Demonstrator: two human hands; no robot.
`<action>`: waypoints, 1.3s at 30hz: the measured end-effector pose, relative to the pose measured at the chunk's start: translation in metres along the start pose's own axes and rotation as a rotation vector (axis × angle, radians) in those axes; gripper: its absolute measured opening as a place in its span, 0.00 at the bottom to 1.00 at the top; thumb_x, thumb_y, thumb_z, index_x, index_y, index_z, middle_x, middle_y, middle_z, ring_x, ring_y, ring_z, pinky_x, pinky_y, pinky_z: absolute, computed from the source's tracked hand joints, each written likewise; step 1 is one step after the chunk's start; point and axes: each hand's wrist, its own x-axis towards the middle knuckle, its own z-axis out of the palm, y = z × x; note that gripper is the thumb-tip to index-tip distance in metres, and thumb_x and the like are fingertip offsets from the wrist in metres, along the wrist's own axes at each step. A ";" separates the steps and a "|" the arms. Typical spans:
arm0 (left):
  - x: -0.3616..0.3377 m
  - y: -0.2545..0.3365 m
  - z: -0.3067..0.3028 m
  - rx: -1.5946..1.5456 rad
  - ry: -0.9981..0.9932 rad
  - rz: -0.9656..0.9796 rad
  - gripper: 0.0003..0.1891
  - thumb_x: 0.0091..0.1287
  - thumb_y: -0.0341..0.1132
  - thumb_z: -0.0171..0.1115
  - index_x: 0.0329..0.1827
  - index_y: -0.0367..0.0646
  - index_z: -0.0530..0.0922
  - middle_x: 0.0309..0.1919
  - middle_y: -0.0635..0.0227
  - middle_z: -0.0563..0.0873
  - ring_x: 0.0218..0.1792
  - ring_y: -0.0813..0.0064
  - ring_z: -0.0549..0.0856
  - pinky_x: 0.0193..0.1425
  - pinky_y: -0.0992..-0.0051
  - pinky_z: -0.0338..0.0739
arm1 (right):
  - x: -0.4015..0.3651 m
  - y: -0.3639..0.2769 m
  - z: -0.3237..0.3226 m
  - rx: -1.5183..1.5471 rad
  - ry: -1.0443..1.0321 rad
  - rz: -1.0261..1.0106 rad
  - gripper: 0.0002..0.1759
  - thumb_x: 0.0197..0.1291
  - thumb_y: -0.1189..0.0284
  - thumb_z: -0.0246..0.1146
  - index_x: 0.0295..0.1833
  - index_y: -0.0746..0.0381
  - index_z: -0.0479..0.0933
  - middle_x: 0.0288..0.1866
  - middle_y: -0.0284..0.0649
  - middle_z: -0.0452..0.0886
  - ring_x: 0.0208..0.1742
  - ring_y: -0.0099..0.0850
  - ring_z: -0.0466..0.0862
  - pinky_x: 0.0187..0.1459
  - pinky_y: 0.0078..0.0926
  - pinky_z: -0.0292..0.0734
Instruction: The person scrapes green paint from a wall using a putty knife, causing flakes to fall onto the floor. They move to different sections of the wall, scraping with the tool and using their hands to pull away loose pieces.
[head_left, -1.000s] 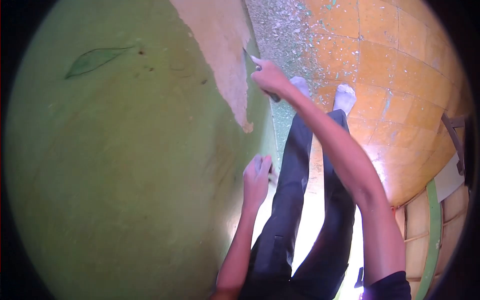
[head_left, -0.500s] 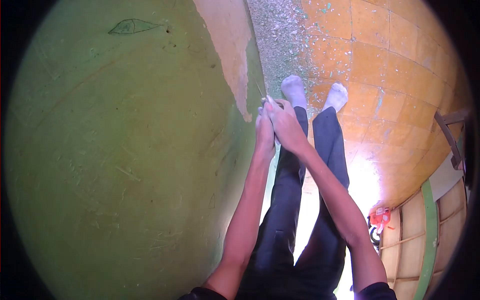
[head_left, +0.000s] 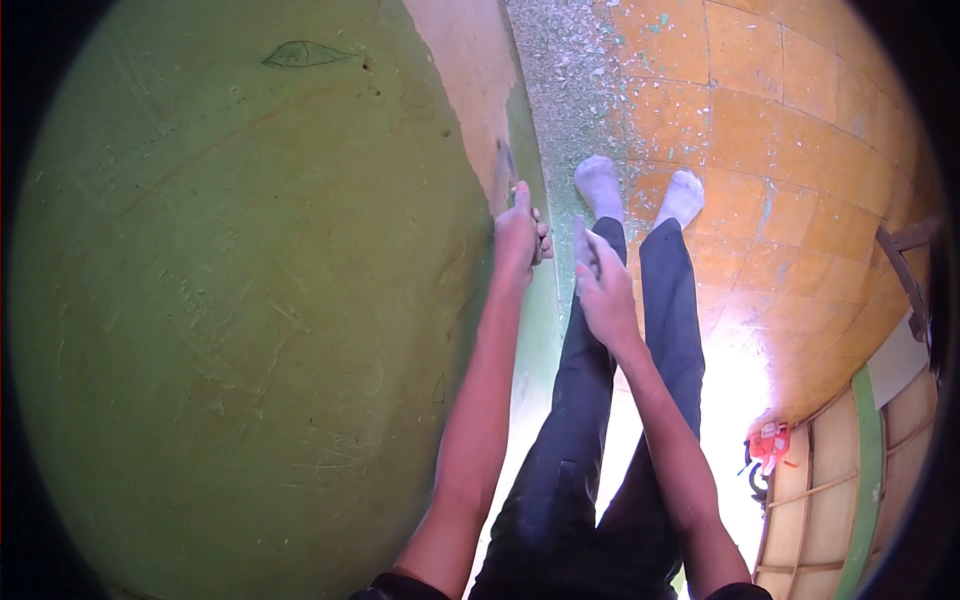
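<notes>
In the centre of the frame we see the left grip (head_left: 519, 237) closed around a thin, dark, narrow-bladed hand tool (head_left: 507, 162), the thumb laid along it near the base of the blade. The blade points towards the top of the frame, over the lower end of a pale, ragged-edged bare patch (head_left: 463, 65); whether it touches the surface we cannot tell.

Just to the right, the right grip (head_left: 606, 295) hangs apart from the left, its dusty fingers mostly stretched upwards; we cannot make out whether anything lies in it.

As we judge it, the step in hand is holding or adjusting the tool left-handed, and any next move of it calls for a firm hold, with the right fingers clear of the blade.

Further out, a scuffed green-painted wall (head_left: 250, 260) fills the left of the frame, with a dark leaf-shaped outline (head_left: 305, 54) drawn at upper left. At upper centre, grey and green flakes (head_left: 570, 85) litter the floor beside orange square tiles (head_left: 755, 120), near two pale-socked feet (head_left: 598, 185).
</notes>
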 end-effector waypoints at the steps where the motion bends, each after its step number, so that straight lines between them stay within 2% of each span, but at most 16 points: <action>1: 0.004 -0.001 -0.002 -0.141 -0.022 -0.047 0.25 0.76 0.56 0.48 0.38 0.38 0.72 0.17 0.73 0.70 0.12 0.77 0.69 0.14 0.74 0.64 | -0.003 0.003 -0.005 0.043 0.006 0.088 0.25 0.64 0.77 0.56 0.67 0.67 0.68 0.48 0.46 0.79 0.49 0.34 0.80 0.54 0.29 0.74; 4: -0.005 -0.010 0.007 -0.105 0.057 -0.055 0.23 0.76 0.58 0.47 0.34 0.46 0.68 0.19 0.75 0.71 0.14 0.81 0.68 0.16 0.77 0.63 | -0.009 0.009 -0.018 0.052 0.010 0.174 0.25 0.65 0.76 0.56 0.68 0.67 0.68 0.46 0.42 0.79 0.46 0.29 0.79 0.52 0.28 0.74; 7: 0.014 -0.018 0.019 -0.073 0.233 0.036 0.27 0.76 0.55 0.47 0.32 0.36 0.72 0.20 0.67 0.74 0.12 0.74 0.73 0.12 0.72 0.66 | -0.018 0.008 -0.026 0.019 0.012 0.161 0.25 0.63 0.78 0.56 0.67 0.66 0.68 0.44 0.43 0.79 0.43 0.30 0.80 0.50 0.28 0.75; 12: 0.099 0.001 0.048 0.141 0.494 0.143 0.30 0.76 0.52 0.49 0.36 0.24 0.76 0.27 0.51 0.82 0.18 0.60 0.81 0.17 0.64 0.74 | -0.028 -0.004 -0.052 0.013 0.002 0.214 0.22 0.62 0.78 0.57 0.62 0.65 0.70 0.38 0.39 0.77 0.36 0.26 0.78 0.43 0.26 0.75; 13: 0.100 0.000 0.057 0.145 0.584 0.173 0.31 0.75 0.52 0.49 0.37 0.22 0.76 0.29 0.47 0.83 0.20 0.57 0.83 0.18 0.63 0.76 | -0.032 0.000 -0.059 0.022 0.013 0.223 0.21 0.61 0.78 0.57 0.61 0.65 0.70 0.37 0.38 0.77 0.34 0.25 0.77 0.42 0.25 0.75; 16: 0.059 -0.003 0.075 -0.018 0.561 0.094 0.33 0.76 0.53 0.48 0.40 0.20 0.78 0.32 0.44 0.85 0.25 0.54 0.85 0.21 0.61 0.78 | -0.038 0.006 -0.074 0.050 0.020 0.321 0.20 0.60 0.77 0.57 0.59 0.64 0.70 0.33 0.35 0.77 0.31 0.22 0.77 0.38 0.22 0.74; 17: 0.050 -0.004 0.076 -0.148 0.485 0.105 0.26 0.77 0.52 0.47 0.34 0.32 0.69 0.23 0.61 0.74 0.14 0.72 0.73 0.13 0.71 0.67 | -0.040 0.009 -0.077 0.038 0.024 0.342 0.20 0.60 0.77 0.58 0.59 0.64 0.70 0.32 0.35 0.77 0.30 0.21 0.77 0.37 0.22 0.74; 23: 0.138 -0.008 0.102 0.006 0.727 0.174 0.25 0.77 0.52 0.47 0.34 0.33 0.69 0.22 0.63 0.73 0.14 0.73 0.73 0.14 0.69 0.67 | -0.047 0.027 -0.100 0.038 0.039 0.365 0.20 0.59 0.77 0.58 0.59 0.65 0.70 0.31 0.36 0.77 0.30 0.20 0.78 0.36 0.21 0.75; 26: 0.124 0.017 0.118 -0.234 0.618 0.056 0.25 0.76 0.52 0.49 0.36 0.34 0.70 0.22 0.65 0.73 0.15 0.74 0.74 0.15 0.70 0.69 | -0.045 0.017 -0.106 0.088 0.074 0.350 0.20 0.60 0.79 0.57 0.59 0.65 0.70 0.32 0.35 0.78 0.29 0.20 0.78 0.34 0.20 0.74; 28: 0.100 0.001 0.094 -0.227 0.360 0.128 0.26 0.74 0.56 0.52 0.39 0.35 0.70 0.21 0.66 0.73 0.15 0.75 0.74 0.16 0.72 0.68 | -0.031 0.011 -0.107 0.158 0.083 0.319 0.19 0.61 0.79 0.58 0.59 0.65 0.70 0.33 0.35 0.78 0.28 0.20 0.78 0.32 0.19 0.74; 29: 0.082 -0.010 0.079 -0.220 0.229 0.167 0.27 0.73 0.57 0.53 0.40 0.35 0.71 0.21 0.67 0.73 0.16 0.76 0.74 0.16 0.73 0.68 | -0.021 0.012 -0.106 0.189 0.098 0.272 0.19 0.61 0.79 0.60 0.58 0.65 0.71 0.33 0.35 0.79 0.29 0.20 0.80 0.33 0.21 0.76; 31: 0.018 -0.019 0.045 -0.002 -0.019 0.003 0.31 0.68 0.62 0.59 0.45 0.36 0.71 0.21 0.69 0.72 0.15 0.78 0.73 0.17 0.75 0.68 | 0.003 -0.013 -0.086 0.175 0.069 0.185 0.21 0.59 0.79 0.62 0.59 0.65 0.70 0.33 0.35 0.79 0.30 0.21 0.81 0.34 0.21 0.77; 33: -0.006 -0.025 0.044 -0.004 -0.064 -0.043 0.31 0.65 0.65 0.61 0.44 0.41 0.74 0.20 0.72 0.72 0.15 0.81 0.72 0.16 0.77 0.67 | 0.015 -0.024 -0.060 0.121 0.030 0.131 0.24 0.58 0.79 0.63 0.60 0.65 0.70 0.33 0.36 0.81 0.31 0.21 0.83 0.36 0.22 0.79; 34: -0.010 -0.029 0.041 0.073 -0.232 0.028 0.28 0.65 0.64 0.60 0.44 0.45 0.76 0.23 0.73 0.75 0.18 0.82 0.75 0.17 0.79 0.66 | 0.019 -0.020 -0.046 0.076 0.003 0.116 0.26 0.57 0.79 0.64 0.62 0.66 0.69 0.33 0.37 0.82 0.32 0.21 0.84 0.37 0.22 0.80; 37: -0.007 -0.039 0.050 0.027 -0.222 0.119 0.22 0.69 0.59 0.56 0.45 0.48 0.77 0.26 0.75 0.77 0.19 0.84 0.74 0.18 0.80 0.63 | 0.036 -0.001 -0.028 0.161 -0.087 0.074 0.22 0.57 0.79 0.64 0.59 0.69 0.75 0.36 0.36 0.84 0.35 0.20 0.84 0.39 0.21 0.80; 39: 0.008 -0.043 0.040 -0.075 -0.238 -0.028 0.19 0.71 0.55 0.56 0.46 0.47 0.77 0.27 0.75 0.77 0.19 0.84 0.73 0.18 0.80 0.63 | 0.049 0.005 -0.030 0.390 -0.247 0.161 0.19 0.60 0.76 0.62 0.56 0.71 0.78 0.38 0.35 0.83 0.36 0.19 0.82 0.39 0.19 0.79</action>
